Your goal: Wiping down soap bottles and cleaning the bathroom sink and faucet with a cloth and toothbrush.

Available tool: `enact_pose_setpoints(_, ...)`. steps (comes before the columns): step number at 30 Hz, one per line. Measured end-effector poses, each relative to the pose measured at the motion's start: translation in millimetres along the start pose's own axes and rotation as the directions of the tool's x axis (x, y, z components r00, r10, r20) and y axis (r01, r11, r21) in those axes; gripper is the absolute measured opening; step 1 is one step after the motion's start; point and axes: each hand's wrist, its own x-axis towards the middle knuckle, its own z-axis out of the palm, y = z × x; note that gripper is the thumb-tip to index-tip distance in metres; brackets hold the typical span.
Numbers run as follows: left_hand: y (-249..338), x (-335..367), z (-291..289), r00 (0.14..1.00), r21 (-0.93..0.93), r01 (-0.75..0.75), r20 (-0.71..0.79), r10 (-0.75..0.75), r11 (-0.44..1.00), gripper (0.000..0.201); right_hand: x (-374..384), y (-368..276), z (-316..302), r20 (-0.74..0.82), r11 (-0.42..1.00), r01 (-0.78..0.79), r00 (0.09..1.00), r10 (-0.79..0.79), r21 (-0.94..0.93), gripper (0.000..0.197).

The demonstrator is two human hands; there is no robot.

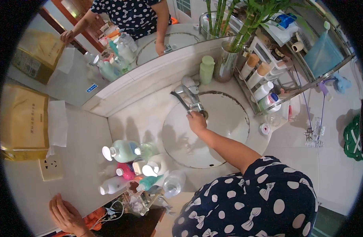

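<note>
My right hand (197,121) reaches over the white oval sink (229,130), fingers closed at the front end of the chrome faucet (190,89). Whether they grip its dark lever or the spout tip is hard to tell. No running water is visible. At the lower left, my left hand (67,216) lies against the white wall with its fingers stretched out, holding nothing. The drain (205,114) shows just beyond the right hand.
Several bottles (124,151) crowd the counter left of the sink. A green bottle (206,70) and a vase of bamboo (227,61) stand behind it. Right of them is a metal rack (248,93) of toiletries. A mirror (122,47) spans the back; a yellow tissue pack (25,118) hangs left.
</note>
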Motion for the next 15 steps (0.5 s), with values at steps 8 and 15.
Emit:
enact_pose_setpoints(8, -6.1, -0.8, 3.5, 0.995, 0.014, -0.084, -0.057, 0.085, 0.996, 0.025, 5.5, 2.5, 1.3, -0.027, 0.997, 0.028, 0.999, -0.030, -0.069, 0.034)
enact_pose_setpoints(15, -6.3, -2.2, -4.9, 0.998, 0.080, -0.050, -0.026, 0.053, 0.996, 0.025, 11.5, 46.1, -89.8, 0.029, 0.962, 0.159, 0.987, -0.156, -0.223, 0.031)
